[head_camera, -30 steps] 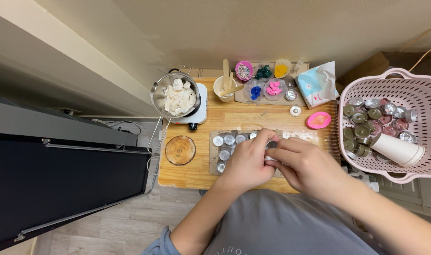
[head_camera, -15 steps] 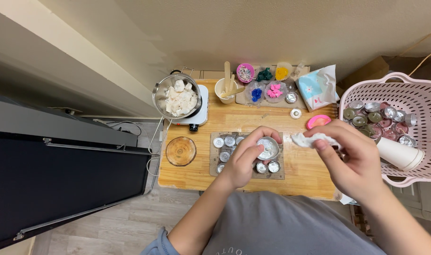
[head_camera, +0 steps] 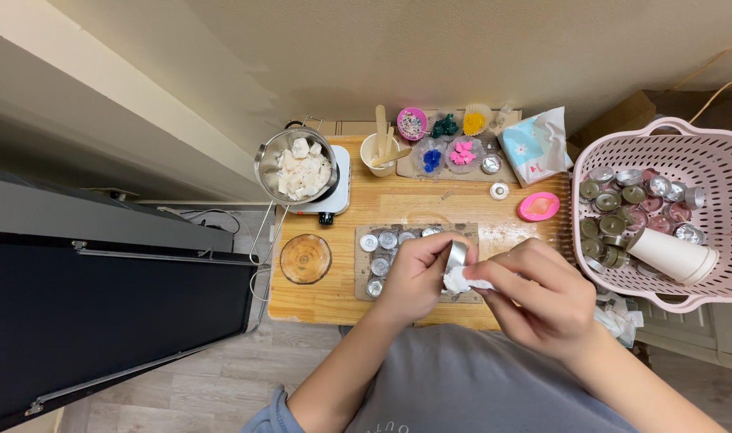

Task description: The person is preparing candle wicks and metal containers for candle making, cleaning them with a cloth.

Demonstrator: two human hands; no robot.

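Observation:
My left hand point(head_camera: 414, 277) holds a small silver tealight cup point(head_camera: 456, 255) tipped on its side, over the near edge of the wooden table point(head_camera: 334, 298). My right hand point(head_camera: 534, 295) pinches a crumpled white tissue point(head_camera: 461, 281) pressed against the cup. Beneath my hands lies a brown mat point(head_camera: 363, 277) carrying several more silver cups point(head_camera: 380, 242); part of it is hidden by my hands.
A pot of white wax chunks point(head_camera: 300, 170) sits on a small white hotplate point(head_camera: 339, 196). A round wooden coaster point(head_camera: 305, 258), a cup of wooden sticks point(head_camera: 380, 152), coloured bits in small dishes point(head_camera: 446, 144), a pink dish point(head_camera: 539, 206), a tissue pack point(head_camera: 533, 146). At right, a pink basket point(head_camera: 703, 152) holds used cups.
My right hand came back from the right with the tissue and now presses it to the cup. My left hand has tilted the cup on its side.

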